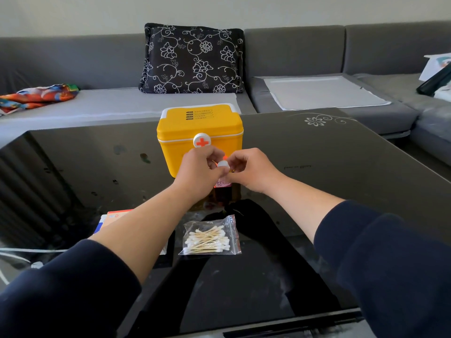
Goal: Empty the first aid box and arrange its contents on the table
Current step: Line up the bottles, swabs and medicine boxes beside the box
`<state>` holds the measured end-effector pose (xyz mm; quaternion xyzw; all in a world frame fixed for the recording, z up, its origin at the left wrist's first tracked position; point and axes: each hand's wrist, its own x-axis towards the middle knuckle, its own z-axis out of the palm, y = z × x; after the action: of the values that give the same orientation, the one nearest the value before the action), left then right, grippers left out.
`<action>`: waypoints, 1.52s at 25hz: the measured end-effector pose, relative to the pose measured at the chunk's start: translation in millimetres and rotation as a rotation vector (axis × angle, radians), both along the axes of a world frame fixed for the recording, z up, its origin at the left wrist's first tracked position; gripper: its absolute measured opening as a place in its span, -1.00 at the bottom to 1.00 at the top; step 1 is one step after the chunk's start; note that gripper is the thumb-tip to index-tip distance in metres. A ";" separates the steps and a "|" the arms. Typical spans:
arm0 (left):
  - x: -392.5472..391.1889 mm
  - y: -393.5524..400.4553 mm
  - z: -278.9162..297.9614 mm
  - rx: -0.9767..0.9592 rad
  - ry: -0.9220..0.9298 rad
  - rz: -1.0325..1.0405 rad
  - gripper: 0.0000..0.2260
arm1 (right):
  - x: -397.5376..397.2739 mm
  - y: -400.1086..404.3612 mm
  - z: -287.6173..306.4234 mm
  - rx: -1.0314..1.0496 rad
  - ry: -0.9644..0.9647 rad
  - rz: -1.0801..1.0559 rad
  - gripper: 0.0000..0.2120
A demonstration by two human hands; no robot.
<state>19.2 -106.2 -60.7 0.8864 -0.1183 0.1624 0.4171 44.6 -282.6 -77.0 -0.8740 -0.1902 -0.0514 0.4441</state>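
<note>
Glossy black tabletop (317,167): swab bag (211,236) and a carton (111,219) out near my edge, yellow box (200,132) lid down, both hands' (197,170) (249,169) grip clamped on a white-capped bottle (223,172).

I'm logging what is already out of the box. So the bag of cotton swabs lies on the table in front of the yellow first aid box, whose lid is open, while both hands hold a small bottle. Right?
Not quite: the head view shows the lid of the yellow first aid box shut. The rest holds: the bag of cotton swabs lies on the table in front of it, and the left hand and right hand hold a small bottle.
</note>
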 end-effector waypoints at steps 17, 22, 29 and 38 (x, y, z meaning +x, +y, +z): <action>7.8 -4.5 -19.4 -0.076 0.372 0.083 -0.74 | 15.2 -5.4 -32.0 -0.090 0.091 -0.317 -0.88; 6.9 -6.1 -22.0 -0.119 0.378 0.015 -0.68 | 18.6 -5.8 -34.4 -0.111 0.111 -0.347 -0.87; 8.2 -6.0 -23.0 -0.149 0.410 -0.029 -0.70 | 19.5 -7.1 -35.4 -0.051 0.165 -0.383 -0.81; 9.0 3.7 -19.8 -0.086 0.442 -0.016 -0.48 | 17.3 -15.0 -23.2 -0.113 0.246 -0.443 -0.70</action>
<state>28.1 -102.5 -80.5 0.8809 -0.0242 -0.0343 0.4714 61.9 -297.6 -100.2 -0.9174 0.0590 -0.0300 0.3923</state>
